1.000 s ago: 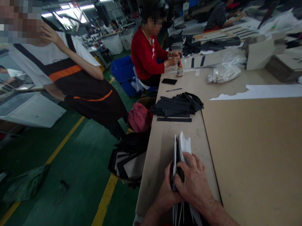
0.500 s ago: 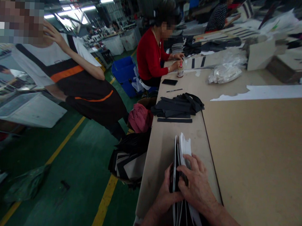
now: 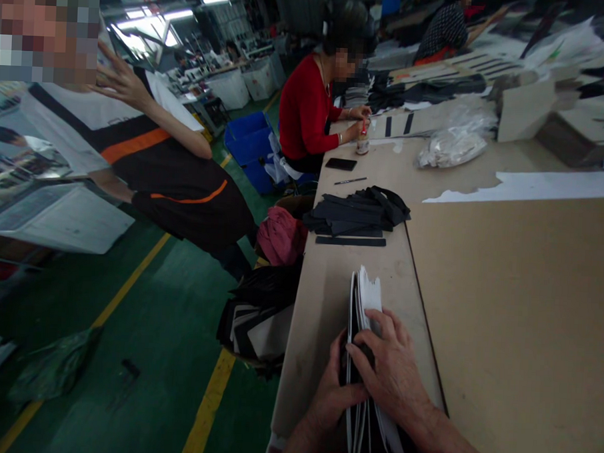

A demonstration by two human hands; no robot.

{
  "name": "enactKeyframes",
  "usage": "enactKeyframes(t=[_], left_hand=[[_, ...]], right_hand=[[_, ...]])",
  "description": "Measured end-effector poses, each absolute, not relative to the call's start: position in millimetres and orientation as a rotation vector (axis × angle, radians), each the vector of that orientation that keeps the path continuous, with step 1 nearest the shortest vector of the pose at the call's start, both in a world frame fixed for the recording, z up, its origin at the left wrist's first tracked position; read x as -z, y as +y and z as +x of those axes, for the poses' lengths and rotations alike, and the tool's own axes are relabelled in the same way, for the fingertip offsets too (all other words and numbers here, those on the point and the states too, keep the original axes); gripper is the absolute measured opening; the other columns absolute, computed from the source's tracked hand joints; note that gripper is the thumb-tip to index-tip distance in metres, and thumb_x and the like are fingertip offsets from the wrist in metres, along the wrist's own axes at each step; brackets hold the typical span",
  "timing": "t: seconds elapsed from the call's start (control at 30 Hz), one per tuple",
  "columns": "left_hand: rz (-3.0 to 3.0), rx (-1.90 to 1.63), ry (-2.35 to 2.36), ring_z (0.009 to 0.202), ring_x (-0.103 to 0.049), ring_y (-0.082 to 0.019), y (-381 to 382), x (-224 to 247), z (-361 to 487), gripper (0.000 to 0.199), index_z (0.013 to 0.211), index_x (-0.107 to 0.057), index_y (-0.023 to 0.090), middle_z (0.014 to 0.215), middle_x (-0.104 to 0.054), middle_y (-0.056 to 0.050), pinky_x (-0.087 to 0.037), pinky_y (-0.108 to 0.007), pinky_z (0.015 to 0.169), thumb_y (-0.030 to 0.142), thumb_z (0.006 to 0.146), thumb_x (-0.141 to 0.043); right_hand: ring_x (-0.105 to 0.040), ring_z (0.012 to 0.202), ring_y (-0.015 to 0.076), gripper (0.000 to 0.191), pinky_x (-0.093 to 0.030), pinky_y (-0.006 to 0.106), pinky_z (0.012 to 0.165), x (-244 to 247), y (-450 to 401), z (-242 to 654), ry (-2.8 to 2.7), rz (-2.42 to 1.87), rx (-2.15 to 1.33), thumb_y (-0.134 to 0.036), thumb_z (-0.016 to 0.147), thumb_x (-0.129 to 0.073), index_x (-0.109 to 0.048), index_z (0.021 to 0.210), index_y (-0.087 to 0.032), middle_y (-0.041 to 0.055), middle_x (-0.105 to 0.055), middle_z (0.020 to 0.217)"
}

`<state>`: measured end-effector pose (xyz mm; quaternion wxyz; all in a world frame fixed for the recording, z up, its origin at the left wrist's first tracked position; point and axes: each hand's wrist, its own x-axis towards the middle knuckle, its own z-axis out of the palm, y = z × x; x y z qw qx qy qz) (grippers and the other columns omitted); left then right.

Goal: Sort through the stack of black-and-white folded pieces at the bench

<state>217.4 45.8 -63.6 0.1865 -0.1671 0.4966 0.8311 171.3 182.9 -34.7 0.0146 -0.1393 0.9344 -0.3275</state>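
Note:
A stack of thin white and dark sheets (image 3: 370, 293) stands on edge at the near end of the table. My left hand (image 3: 332, 388) is wrapped round its left side, the thumb reaching across the sheets. From the right, my right hand (image 3: 391, 364) grips the stack, its fingers bent over the upper edges and the thumb side among the dark sheets. Beyond the stack lies a single black strip (image 3: 350, 241), and behind it a pile of black strips (image 3: 355, 212). The lower part of the stack is partly hidden by my hands.
A phone (image 3: 341, 164), a pen (image 3: 351, 181) and a small bottle (image 3: 362, 146) lie or stand farther up the table (image 3: 324, 287). A person in red sits there. Another person stands at the left. A box of scraps (image 3: 262, 331) is beside the table. Brown board (image 3: 519, 296) covers the right.
My right hand's index finger has shifted slightly left and down against the sheets. The standing person's raised hand and the seated person in red have moved a little.

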Motion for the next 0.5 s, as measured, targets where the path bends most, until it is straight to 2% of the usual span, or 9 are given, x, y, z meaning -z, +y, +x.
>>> enactKeyframes(t=[0.3,0.5], left_hand=[[-0.476,-2.378,1.28,0.133,-0.054,-0.032,45.6,59.8,220.7,0.095,0.144,-0.039,0.028,0.142,-0.06,-0.007,-0.046,-0.043,0.11,0.014,0.061,-0.083],[-0.448,-2.42,1.275,0.133,-0.053,-0.033,44.7,68.1,220.5,0.095,0.14,-0.043,0.027,0.14,-0.061,-0.006,-0.042,-0.044,0.113,0.014,0.056,-0.084]], right_hand=[[-0.029,0.135,0.0354,0.015,-0.037,0.062,0.108,37.2,184.2,171.1,2.863,-0.442,1.073,-0.028,0.095,-0.057,-0.07,0.088,-0.027,0.0075,-0.043,0.138],[-0.029,0.136,0.0357,0.015,-0.038,0.063,0.108,37.9,184.4,169.6,2.858,-0.449,1.077,-0.028,0.095,-0.057,-0.071,0.09,-0.027,0.0081,-0.043,0.139]])
